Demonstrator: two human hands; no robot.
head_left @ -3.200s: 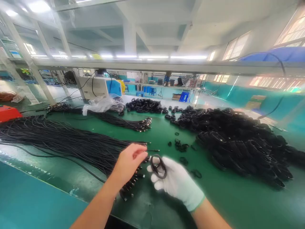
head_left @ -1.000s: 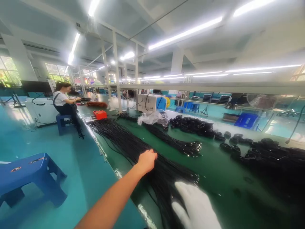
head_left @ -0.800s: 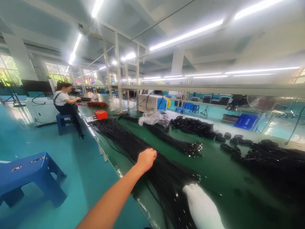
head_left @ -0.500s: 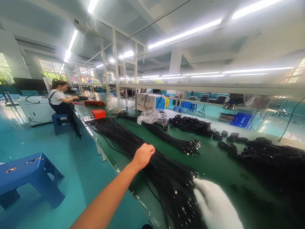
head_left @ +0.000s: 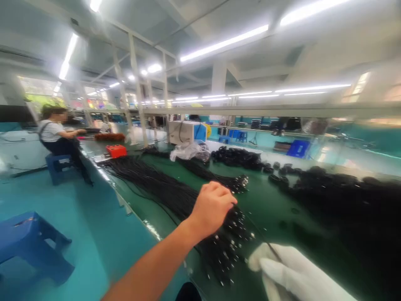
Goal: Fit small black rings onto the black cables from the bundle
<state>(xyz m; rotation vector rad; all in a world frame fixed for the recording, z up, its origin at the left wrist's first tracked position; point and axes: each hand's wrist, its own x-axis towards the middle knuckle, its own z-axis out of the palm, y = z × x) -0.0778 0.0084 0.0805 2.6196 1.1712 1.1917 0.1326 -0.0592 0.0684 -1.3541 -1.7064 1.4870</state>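
My bare left hand (head_left: 213, 205) hovers over the connector end of a long bundle of black cables (head_left: 156, 190) on the green bench (head_left: 266, 200), fingers curled and pinching one thin black cable (head_left: 258, 232). That cable runs taut down to my white-gloved right hand (head_left: 293, 271) at the bottom edge, which holds its other part against the glove. Small metal plugs (head_left: 230, 242) glint just below my left hand. The picture is blurred by motion.
A second cable bundle (head_left: 216, 177) lies further back. Heaps of coiled black cables (head_left: 344, 196) fill the right side. A red box (head_left: 115, 150), a white machine (head_left: 184, 131) and a plastic bag (head_left: 188, 150) stand behind. A seated co-worker (head_left: 54, 133) is far left; a blue stool (head_left: 28, 242) stands in the aisle.
My left hand slid right along the bundle toward the plug ends and lifted one cable. My gloved right hand dropped lower. The view swung left from the coil heap over three seconds.
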